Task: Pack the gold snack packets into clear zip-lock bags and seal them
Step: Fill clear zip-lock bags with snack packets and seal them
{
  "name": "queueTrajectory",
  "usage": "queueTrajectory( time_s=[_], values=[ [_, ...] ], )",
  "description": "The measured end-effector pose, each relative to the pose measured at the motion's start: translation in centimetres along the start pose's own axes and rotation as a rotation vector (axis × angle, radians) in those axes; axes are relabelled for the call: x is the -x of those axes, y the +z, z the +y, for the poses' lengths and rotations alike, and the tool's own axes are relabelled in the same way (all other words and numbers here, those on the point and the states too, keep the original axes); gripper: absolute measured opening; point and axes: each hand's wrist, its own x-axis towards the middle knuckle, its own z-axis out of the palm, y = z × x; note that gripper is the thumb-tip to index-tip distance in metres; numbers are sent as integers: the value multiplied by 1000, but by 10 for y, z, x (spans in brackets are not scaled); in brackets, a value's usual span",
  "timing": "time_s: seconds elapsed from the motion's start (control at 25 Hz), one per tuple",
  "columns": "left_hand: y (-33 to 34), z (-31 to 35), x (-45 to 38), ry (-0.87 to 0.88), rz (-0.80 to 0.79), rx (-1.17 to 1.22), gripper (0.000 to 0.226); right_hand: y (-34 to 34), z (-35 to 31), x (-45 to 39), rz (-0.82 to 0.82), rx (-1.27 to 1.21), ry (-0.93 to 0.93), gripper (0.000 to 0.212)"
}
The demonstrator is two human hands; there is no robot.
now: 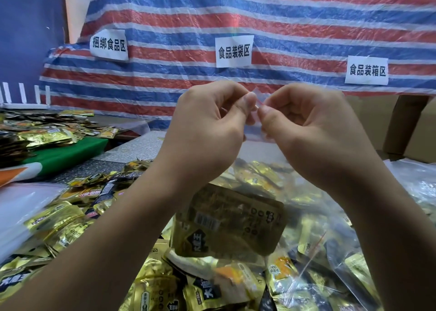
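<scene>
while gold snack packets (70,218) heap across the tabletop's near edge, a clear zip-lock bag (238,159) hangs raised, one gold packet (227,221) inside; left hand (207,124) and right hand (306,124) pinch its red-lined top between thumbs and curled fingers.

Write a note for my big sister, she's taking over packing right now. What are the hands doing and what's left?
Left hand: fingers pinch the top edge of the clear bag, held up in the air.
Right hand: pinches the same edge, right beside the left, at the red zip line.
One gold packet hangs inside the bag.
More loose packets lie piled on the table below, and filled bags lie to the right.
Done: a packet is in the bag.
Left: I can't tell whether the zip is open or closed, so check it, press it shut along the whole top, then keep bagging the pile.
</scene>
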Motion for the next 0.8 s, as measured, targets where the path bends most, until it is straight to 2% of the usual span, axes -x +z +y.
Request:
queueTrajectory(
  time_s=[0.44,0.64,0.8],
  values=[
    [1,2,5,63,-23,-109,15,2,-5,3,-1,43,75,17],
    [4,0,6,80,39,-116,16,3,-7,4,42,69,60,16],
    [6,-3,7,73,100,-110,17,3,-7,3,16,41,97,18]
  ],
)
